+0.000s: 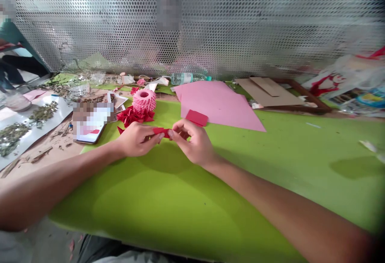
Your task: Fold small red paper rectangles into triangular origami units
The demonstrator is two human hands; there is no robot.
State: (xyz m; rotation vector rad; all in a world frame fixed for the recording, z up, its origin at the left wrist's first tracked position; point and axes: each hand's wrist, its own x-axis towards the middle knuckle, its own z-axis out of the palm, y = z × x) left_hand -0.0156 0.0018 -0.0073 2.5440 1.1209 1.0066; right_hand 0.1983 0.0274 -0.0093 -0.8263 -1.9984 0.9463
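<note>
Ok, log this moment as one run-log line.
left hand: holds red paper strip | right hand: holds same strip | nearby: pink folded-paper ring, red folded pieces, green sheet

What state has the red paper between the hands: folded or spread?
Folded: the red paper is a narrow strip pinched between the left hand and the right hand.

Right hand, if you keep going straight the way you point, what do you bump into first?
The right hand would probably meet the small red paper strip first, because it is pinching it. Just past that is the left hand, though depth is hard to judge.
</note>
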